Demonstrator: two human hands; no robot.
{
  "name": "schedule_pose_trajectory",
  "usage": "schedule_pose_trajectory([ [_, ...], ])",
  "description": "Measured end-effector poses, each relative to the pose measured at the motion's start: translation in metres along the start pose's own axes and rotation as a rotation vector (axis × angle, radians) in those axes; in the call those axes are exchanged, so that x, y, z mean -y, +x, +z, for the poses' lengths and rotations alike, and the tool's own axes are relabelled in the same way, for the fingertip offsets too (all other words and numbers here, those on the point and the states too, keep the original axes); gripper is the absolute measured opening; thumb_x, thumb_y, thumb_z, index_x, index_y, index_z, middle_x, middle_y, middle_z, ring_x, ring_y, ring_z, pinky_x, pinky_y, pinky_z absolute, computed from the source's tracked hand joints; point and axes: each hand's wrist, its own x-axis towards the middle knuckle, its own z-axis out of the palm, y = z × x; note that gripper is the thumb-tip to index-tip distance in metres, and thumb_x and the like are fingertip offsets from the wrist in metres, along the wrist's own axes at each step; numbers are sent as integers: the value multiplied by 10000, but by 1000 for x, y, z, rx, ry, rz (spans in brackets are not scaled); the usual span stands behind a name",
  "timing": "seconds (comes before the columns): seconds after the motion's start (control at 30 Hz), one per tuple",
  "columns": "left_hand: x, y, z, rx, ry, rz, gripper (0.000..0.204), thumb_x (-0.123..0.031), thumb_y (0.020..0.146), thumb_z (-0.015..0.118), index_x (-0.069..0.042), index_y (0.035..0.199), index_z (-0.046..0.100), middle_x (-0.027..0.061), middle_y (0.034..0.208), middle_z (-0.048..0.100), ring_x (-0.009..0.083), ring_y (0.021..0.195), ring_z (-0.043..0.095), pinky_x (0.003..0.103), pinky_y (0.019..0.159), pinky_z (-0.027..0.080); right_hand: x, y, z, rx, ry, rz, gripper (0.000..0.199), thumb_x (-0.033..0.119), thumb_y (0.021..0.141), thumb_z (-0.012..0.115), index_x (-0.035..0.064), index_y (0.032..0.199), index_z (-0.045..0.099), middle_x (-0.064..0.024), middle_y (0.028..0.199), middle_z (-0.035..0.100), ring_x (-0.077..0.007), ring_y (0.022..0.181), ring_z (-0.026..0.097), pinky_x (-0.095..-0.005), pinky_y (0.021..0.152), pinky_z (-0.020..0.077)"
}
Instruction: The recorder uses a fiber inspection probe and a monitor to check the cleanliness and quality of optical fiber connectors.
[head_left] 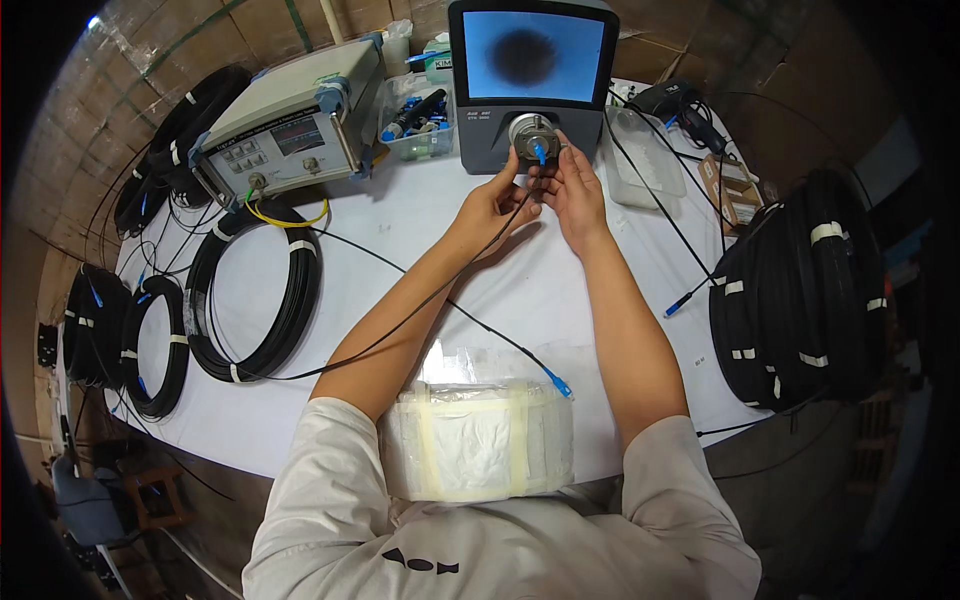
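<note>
Past the taped white pad [478, 450] at the worktop [420, 215] edge, both hands' grips, left hand [490, 208] and right hand [576, 190], pinch a blue connector [540, 153] at the inspection scope [531, 85], bare cloth between the forearms.

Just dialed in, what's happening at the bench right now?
A person has both hands up at the round port of a desktop inspection scope. The left hand and right hand pinch a blue connector on a thin black cable at the port. The screen shows a dark round blot. Black cable coils lie on the white table.
</note>
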Motion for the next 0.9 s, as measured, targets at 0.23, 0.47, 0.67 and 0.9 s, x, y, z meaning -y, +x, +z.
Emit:
schedule_pose_trajectory([
  [0.23,7,1,0,-29,-26,29,936,-66,981,717,-116,1687,104,69,1078,656,128,1000,618,285,967,496,1,-2,8,-76,19,-48,585,471,1055,603,130,1522,513,-40,1022,674,-137,884,671,-305,817,570],
  [0.47,21,7,0,-81,38,97,1032,-141,920,814,-186,1688,126,14,1060,625,77,869,553,221,828,496,1,-4,13,-106,-34,-83,533,406,1062,615,88,1484,549,-56,1008,678,-138,829,674,-308,773,614],
  [0.67,22,10,1,-103,63,95,1039,-142,913,821,-194,1689,131,10,1037,613,77,848,547,216,807,494,-4,-3,10,-154,-80,-90,442,352,1064,628,54,1390,602,-41,935,688,-123,793,676,-275,724,580],
  [0.9,15,8,1,-108,19,74,916,-52,979,711,-169,1691,148,46,1086,622,114,985,603,272,888,521,-10,-1,1,-149,-90,-87,403,345,1057,643,49,1328,619,-42,942,690,-119,806,669,-267,732,560],
])
